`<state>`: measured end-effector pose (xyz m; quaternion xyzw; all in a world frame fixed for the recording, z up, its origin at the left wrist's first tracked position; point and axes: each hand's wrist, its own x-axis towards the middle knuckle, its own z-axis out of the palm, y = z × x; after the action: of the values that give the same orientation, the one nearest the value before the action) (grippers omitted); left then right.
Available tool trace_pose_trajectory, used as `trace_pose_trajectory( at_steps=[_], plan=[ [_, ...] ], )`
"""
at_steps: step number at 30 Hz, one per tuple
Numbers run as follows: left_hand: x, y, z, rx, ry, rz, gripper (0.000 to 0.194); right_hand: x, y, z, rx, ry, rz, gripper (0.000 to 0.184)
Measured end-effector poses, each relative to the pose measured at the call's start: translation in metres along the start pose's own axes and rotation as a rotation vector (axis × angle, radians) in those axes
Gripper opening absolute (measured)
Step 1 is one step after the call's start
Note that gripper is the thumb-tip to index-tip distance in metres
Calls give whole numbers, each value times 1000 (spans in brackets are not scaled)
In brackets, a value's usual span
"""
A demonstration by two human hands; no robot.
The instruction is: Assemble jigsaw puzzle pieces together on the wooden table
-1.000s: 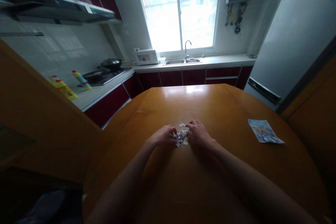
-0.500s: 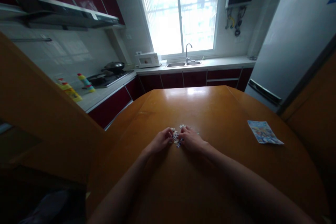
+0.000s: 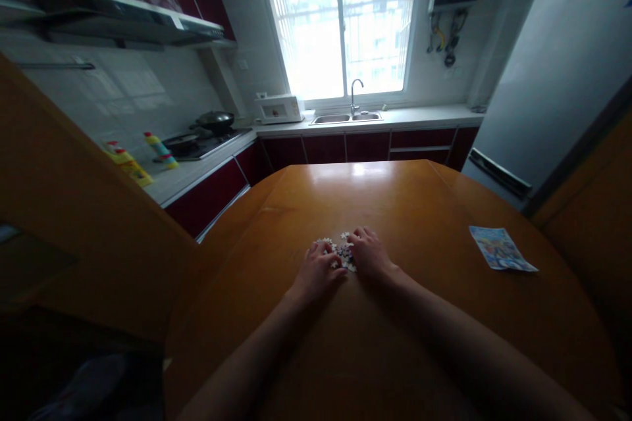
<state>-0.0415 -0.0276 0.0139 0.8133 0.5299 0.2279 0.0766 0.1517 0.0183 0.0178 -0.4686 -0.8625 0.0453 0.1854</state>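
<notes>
Head view: the bare left hand (image 3: 320,268) and bare right hand (image 3: 368,251), fingers loosely curled, flank and partly hide small white-and-blue puzzle pieces (image 3: 344,252). A colourful printed paper sheet (image 3: 501,249) lies well apart on the glossy brown wooden table (image 3: 360,197).

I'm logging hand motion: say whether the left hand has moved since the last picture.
Yes: judged against the printed sheet lying on the table, the left hand has shifted slightly right and toward the person.

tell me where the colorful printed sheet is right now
In the head view, the printed sheet lies toward the right side of the wooden table, to the right of the right hand.
</notes>
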Motion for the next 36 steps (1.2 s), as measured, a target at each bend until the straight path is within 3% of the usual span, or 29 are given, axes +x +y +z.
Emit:
trace_pose_trajectory(
  at_steps=[6, 10, 13, 19, 24, 29, 33, 36],
  plan=[
    [-4, 0, 7, -90, -50, 27, 13, -19, -1, -1, 194, -16, -162, 11],
    [-6, -4, 7, -229, -90, 41, 8, -28, -5, 7, 251, -13, -197, 7],
    [-5, -4, 8, -377, -51, 9, 13, -29, -9, 13, 343, 47, -156, 14],
    [3, -3, 10, -755, 131, -103, 30, -23, -14, 21, 840, 208, -31, 15],
    [6, -4, 10, -990, 124, -182, 38, -18, -13, 28, 1197, 121, 68, 17],
    [7, -3, 6, -810, 200, -178, 32, -17, -10, 28, 1076, 201, 114, 16],
    [6, 0, 7, -711, 150, -140, 23, -18, -11, 27, 988, 180, 110, 17],
    [6, -6, 8, -575, 143, -139, 19, -20, -7, 24, 786, 148, 56, 25]
  ],
)
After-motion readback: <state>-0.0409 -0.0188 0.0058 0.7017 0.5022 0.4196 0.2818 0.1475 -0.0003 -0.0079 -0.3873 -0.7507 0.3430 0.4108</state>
